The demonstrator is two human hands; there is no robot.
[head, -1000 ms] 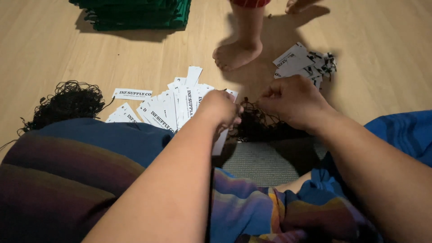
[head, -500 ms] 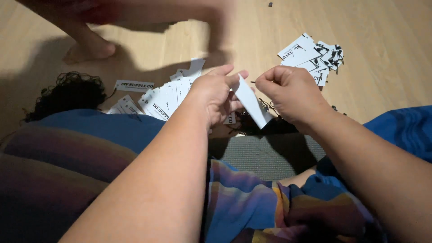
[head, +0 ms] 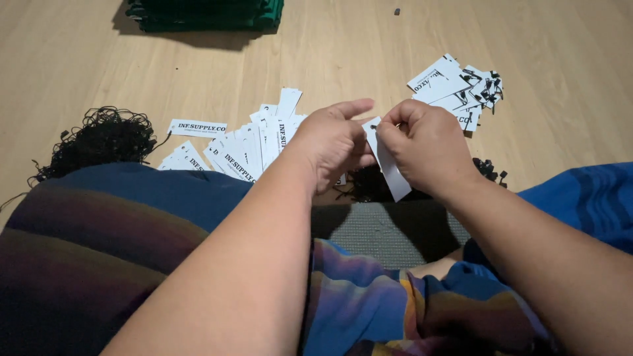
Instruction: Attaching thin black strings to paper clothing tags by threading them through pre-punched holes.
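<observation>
Both hands meet over the person's lap, pinching one white paper tag (head: 389,168) between them. Left hand (head: 333,145) grips the tag's upper edge with thumb and bent fingers, its forefinger stretched out straight above. Right hand (head: 425,148) clasps the same top end from the other side, fingertips closed right at the tag's small punched hole, and the tag hangs slanting down below the knuckles.

Left of the held tag a fanned heap of loose white tags (head: 237,148) lies on the wooden floor (head: 343,59), its near edge touching the striped cloth (head: 99,231) over the person's knee. Further left of the held tag sits a tangle of black strings (head: 99,138). Right of the tag and beyond it lies a smaller stack of tags with strings attached (head: 458,86), apart from the hands. Under the tag a dark clump of strings rests at the edge of a grey mat (head: 382,231). Beyond the tag bare floorboards run to a folded green pile (head: 208,13) at the far edge.
</observation>
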